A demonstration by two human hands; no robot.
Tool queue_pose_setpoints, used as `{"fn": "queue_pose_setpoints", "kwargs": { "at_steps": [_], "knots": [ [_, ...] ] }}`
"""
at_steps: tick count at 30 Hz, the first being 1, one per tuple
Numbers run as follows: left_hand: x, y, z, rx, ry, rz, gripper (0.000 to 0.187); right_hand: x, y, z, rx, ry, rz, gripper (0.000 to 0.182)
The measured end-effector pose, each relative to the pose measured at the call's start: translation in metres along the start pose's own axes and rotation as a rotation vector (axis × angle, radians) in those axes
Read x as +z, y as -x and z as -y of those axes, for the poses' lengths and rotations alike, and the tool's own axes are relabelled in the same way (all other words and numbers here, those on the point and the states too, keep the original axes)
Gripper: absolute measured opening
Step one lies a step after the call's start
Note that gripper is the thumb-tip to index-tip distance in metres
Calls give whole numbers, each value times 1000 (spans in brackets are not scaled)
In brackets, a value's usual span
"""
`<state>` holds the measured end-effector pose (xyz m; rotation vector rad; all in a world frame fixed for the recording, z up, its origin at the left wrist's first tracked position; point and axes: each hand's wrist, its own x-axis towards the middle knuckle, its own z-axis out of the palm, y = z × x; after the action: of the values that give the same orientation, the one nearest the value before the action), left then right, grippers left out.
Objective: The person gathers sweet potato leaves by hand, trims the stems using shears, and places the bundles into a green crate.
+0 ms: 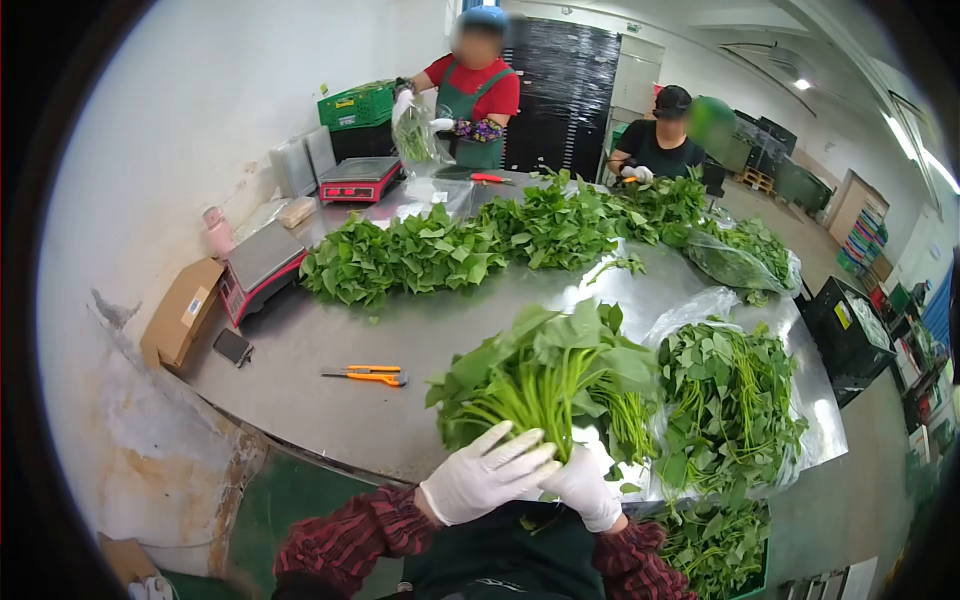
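Note:
Close in front of me is a bunch of leafy greens, its pale green stems pointing down toward me and its leaves fanned away. My right hand, in a white glove, is closed round the stem ends. White-gloved too, my left hand grips the bunch from the left, with its fingers lying across the lower stems. Part of the right hand's fingers is hidden behind the stems. Just right of the bunch lies a large heap of loose greens on plastic.
Bundled greens line the metal table. Orange-handled cutters and a dark phone-like device lie left. Red scales stand by the wall. A co-worker holds a bagged bunch; another person works at the far end.

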<state>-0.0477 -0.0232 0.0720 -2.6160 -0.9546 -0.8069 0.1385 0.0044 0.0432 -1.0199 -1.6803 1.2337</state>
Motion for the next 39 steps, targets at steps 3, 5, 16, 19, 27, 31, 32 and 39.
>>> {"fn": "queue_pose_setpoints", "kwargs": {
  "at_steps": [3,5,16,19,27,31,32,39],
  "knots": [
    [-9,-16,1,151,-170,97,46,11,6,-17,-108,116,80,30],
    [-3,-17,7,132,-70,166,46,17,9,-17,23,340,129,27],
    [14,1,20,224,-150,-63,29,28,12,2,23,312,263,30],
    [17,9,27,216,-146,-63,28,29,6,7,-31,224,287,30],
    [-1,35,67,-942,716,-520,11,-17,-7,17,235,-174,155,33],
    [-11,57,106,-990,1500,-927,11,-14,-4,5,315,-140,169,36],
    [-11,64,112,-956,1589,-962,10,-11,-4,6,319,-108,166,37],
    [-15,105,112,-1230,1913,-969,9,-11,-5,-6,365,-87,150,31]
  ]
}}
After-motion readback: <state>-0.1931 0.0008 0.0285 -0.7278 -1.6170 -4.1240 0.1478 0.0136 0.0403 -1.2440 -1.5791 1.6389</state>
